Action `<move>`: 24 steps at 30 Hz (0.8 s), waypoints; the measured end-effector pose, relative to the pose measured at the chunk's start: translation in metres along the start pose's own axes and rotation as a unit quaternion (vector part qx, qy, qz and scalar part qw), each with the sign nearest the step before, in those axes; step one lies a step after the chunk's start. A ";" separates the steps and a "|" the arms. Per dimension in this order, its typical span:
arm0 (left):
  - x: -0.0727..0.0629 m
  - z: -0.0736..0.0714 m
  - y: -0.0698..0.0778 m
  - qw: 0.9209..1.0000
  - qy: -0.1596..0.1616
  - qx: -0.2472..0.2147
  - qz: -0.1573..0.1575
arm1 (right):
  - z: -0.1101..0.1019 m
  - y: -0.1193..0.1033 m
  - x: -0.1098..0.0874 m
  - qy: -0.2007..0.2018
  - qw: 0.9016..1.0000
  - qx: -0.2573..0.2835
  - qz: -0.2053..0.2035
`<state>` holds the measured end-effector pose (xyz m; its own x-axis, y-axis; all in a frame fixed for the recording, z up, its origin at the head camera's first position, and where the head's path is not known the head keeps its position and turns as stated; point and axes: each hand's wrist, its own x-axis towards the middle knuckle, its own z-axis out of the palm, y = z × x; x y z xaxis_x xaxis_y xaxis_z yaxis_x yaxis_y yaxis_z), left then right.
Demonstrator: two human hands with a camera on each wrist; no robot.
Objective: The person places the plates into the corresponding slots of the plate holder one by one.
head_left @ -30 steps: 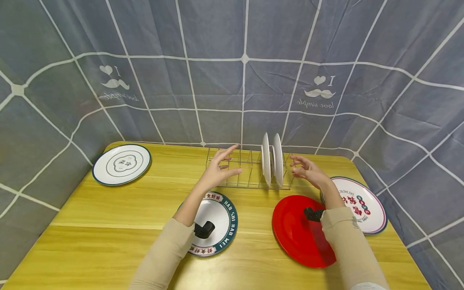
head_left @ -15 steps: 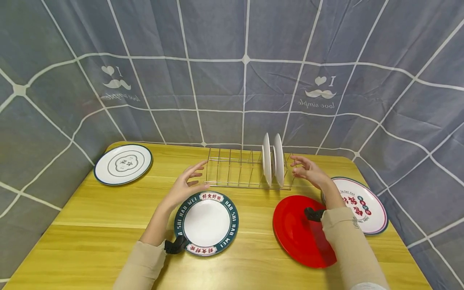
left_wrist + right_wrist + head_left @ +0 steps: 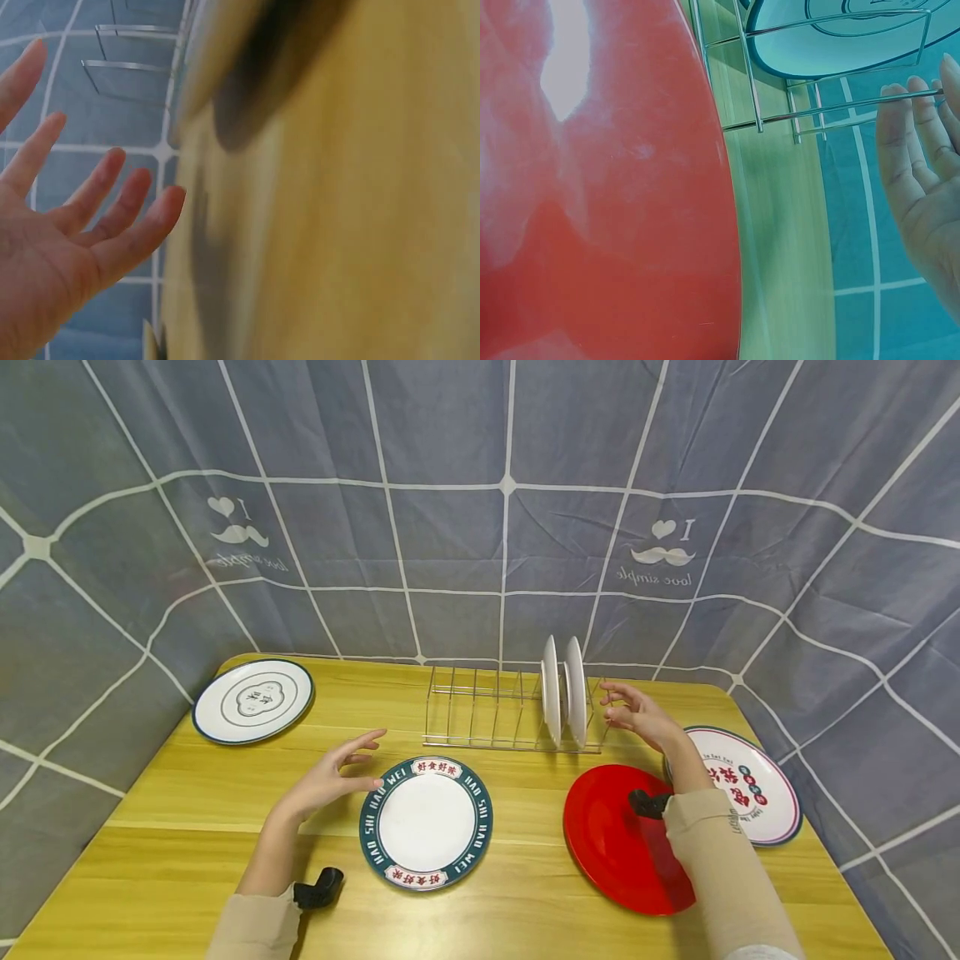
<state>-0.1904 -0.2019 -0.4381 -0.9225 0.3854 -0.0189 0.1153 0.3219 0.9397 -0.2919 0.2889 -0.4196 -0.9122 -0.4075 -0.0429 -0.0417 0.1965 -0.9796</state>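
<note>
My left hand (image 3: 330,781) hovers at the left edge of a white plate with a dark green lettered rim (image 3: 427,822), its fingers spread and holding nothing; the left wrist view shows the same spread palm (image 3: 52,247). At the back stands a wire dish rack (image 3: 483,746). Two white plates (image 3: 575,693) stand upright in its right part. My right hand (image 3: 637,714) is at the rack's right end. In the right wrist view its thumb and fingers (image 3: 895,142) pinch the end wire (image 3: 832,110).
A red plate (image 3: 615,835) lies front right, below my right forearm. Beyond it is a white plate with red print (image 3: 712,747), partly hidden by that arm. Another white plate with a blue rim (image 3: 225,706) lies back left. A grey checked curtain (image 3: 450,543) hangs behind the wooden table (image 3: 187,852).
My left hand has drawn back from over the rack, leftward and toward me, uncovering the green-rimmed plate. The right hand has stayed at the rack's end.
</note>
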 end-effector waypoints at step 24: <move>-0.006 0.001 -0.019 0.985 -0.169 0.009 -0.033 | -0.001 -0.003 0.002 0.002 1.000 0.005 0.010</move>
<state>-0.1865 -0.2093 -0.4567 -0.7537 0.6280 -0.1940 0.0689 0.3691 0.9268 -0.2945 0.2886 -0.4167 -0.9146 -0.3997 -0.0622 -0.0190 0.1960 -0.9804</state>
